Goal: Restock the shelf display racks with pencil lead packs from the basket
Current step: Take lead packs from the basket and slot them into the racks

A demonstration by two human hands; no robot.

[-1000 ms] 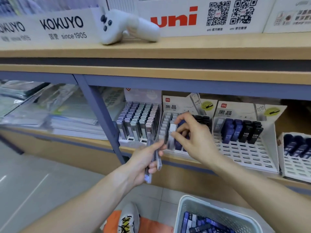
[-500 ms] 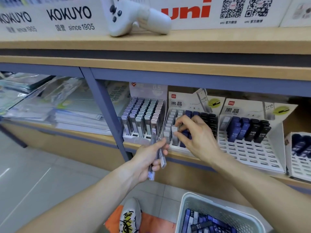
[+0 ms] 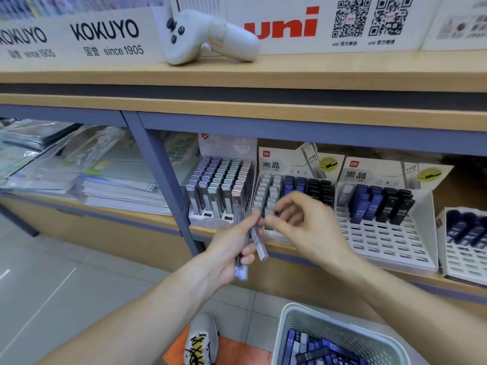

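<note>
**Restocking the middle rack: hand returning for the next pack**

Wooden shelving (image 3: 263, 75) runs across the aisle, with several display racks on the lower shelf and a white game controller (image 3: 208, 38) resting on the upper one. The middle rack (image 3: 287, 191) holds rows of grey, blue and black lead packs; the rack to its right (image 3: 382, 233) is mostly bare slots, with only a back row filled.

Left hand (image 3: 232, 248): curled around a small bundle of clear lead packs (image 3: 253, 238), held upright just in front of the shelf edge.

Right hand (image 3: 308, 225): fingers loosely bent, thumb and forefinger close together just beside the top of the bundle. Motion blur hides the fingertips, so whether they already pinch a pack cannot be determined.

Change: half a second ago the right hand was deep in the grey rows of the middle rack, seating a pack. It has now drawn back from the rack toward the left hand. This suggests one pack was placed and the next is being taken.

Supply: the basket (image 3: 290, 325) stands on the floor below the right arm, with many blue packs (image 3: 319, 349) inside. Judged from this, restocking is far from finished.
</note>
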